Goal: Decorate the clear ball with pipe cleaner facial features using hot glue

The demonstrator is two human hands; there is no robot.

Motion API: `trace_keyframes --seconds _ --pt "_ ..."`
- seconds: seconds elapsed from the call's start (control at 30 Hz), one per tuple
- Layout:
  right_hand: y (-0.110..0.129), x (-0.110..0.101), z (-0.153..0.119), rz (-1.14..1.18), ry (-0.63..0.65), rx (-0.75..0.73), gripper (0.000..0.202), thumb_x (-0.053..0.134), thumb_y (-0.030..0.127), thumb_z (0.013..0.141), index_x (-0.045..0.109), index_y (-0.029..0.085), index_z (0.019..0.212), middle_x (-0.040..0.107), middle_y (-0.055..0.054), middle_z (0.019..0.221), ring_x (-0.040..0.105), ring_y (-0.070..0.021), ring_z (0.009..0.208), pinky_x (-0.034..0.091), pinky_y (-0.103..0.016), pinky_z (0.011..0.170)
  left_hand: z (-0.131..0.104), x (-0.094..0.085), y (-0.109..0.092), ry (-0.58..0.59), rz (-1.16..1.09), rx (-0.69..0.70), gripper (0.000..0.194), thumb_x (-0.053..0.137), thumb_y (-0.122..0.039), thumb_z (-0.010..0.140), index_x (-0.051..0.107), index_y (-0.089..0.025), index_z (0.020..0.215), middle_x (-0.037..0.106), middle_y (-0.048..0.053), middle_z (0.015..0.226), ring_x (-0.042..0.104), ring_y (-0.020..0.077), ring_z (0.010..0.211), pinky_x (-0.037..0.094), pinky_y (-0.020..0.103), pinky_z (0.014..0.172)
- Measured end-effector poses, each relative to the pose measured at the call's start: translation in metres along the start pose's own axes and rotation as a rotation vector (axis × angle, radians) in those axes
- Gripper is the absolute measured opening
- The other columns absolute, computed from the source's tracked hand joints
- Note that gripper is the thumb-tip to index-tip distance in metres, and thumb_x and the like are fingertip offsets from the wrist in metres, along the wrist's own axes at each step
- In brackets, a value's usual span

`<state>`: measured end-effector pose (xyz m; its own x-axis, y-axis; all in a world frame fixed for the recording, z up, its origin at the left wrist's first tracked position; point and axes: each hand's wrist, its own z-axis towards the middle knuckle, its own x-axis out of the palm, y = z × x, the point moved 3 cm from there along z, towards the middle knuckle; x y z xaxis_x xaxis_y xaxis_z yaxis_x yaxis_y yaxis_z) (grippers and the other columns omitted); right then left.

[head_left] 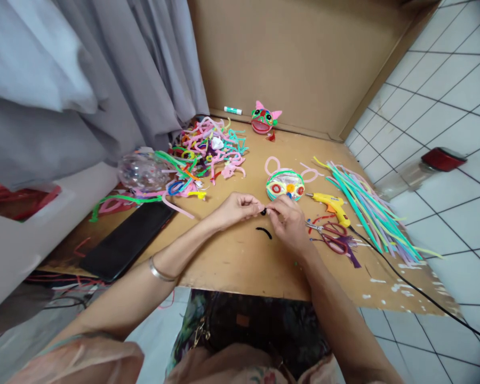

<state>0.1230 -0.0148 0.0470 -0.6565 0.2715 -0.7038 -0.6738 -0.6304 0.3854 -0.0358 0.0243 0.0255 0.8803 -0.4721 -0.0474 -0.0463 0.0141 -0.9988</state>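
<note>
A small curled black pipe cleaner [263,212] is pinched between the fingertips of my left hand [240,209] and my right hand [287,220]. Both hands are closed over the middle of the table. Just below them lies a short black pipe-cleaner piece [264,232], slightly bent. Beyond my right hand sits a round animal face [287,184] made of pipe cleaners, with red and white eyes, an orange nose and a pink loop ear; my fingers hide its lower part. Red-handled scissors [333,237] and a yellow glue gun [331,207] rest to the right.
A bundle of long pipe cleaners [372,208] lies at the right. Piled scraps [212,146], a clear plastic ball [142,170] and a black phone-like slab [128,240] occupy the left. A finished cat-like face [264,120] and glue stick [232,110] stand at the back. The glue gun's cord [408,282] crosses the right edge.
</note>
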Motion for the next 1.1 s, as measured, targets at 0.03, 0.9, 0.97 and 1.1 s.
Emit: trace_keyframes --seconds 0.03,0.9,0.97,1.1 --pt "0.000 0.000 0.000 -0.013 0.001 -0.007 0.016 0.050 0.017 0.090 0.064 0.019 0.083 0.061 -0.004 0.082 0.058 -0.0177 0.080 0.043 -0.031 0.074 -0.001 0.001 -0.001 0.009 0.022 0.000 0.033 0.067 -0.045 0.070 0.063 -0.013 0.071 0.052 -0.004 0.057 0.038 0.0048 0.048 0.026 0.021 0.047" --pt "0.007 0.001 -0.004 -0.040 -0.041 -0.079 0.021 0.049 0.024 0.094 0.066 0.018 0.084 0.062 -0.005 0.077 0.057 -0.0163 0.073 0.046 -0.028 0.067 -0.005 0.012 0.001 -0.130 -0.174 -0.027 0.034 0.071 -0.043 0.065 0.057 -0.012 0.064 0.049 -0.005 0.053 0.035 0.0025 0.043 0.024 0.019 0.044" --pt "0.006 0.001 -0.003 -0.023 -0.040 -0.068 0.021 0.050 0.025 0.094 0.067 0.019 0.083 0.062 -0.005 0.076 0.058 -0.0156 0.072 0.046 -0.027 0.066 -0.005 0.012 0.000 -0.132 -0.160 -0.021 0.036 0.072 -0.045 0.066 0.058 -0.012 0.065 0.049 -0.005 0.053 0.035 0.0026 0.044 0.025 0.019 0.045" --pt "0.003 0.000 -0.003 -0.001 -0.060 -0.050 0.021 0.050 0.025 0.094 0.067 0.020 0.082 0.063 -0.004 0.075 0.058 -0.0150 0.070 0.047 -0.027 0.066 -0.004 0.012 -0.001 -0.117 -0.153 -0.016 0.039 0.074 -0.049 0.064 0.059 -0.013 0.067 0.051 -0.004 0.055 0.036 0.0031 0.045 0.026 0.019 0.045"
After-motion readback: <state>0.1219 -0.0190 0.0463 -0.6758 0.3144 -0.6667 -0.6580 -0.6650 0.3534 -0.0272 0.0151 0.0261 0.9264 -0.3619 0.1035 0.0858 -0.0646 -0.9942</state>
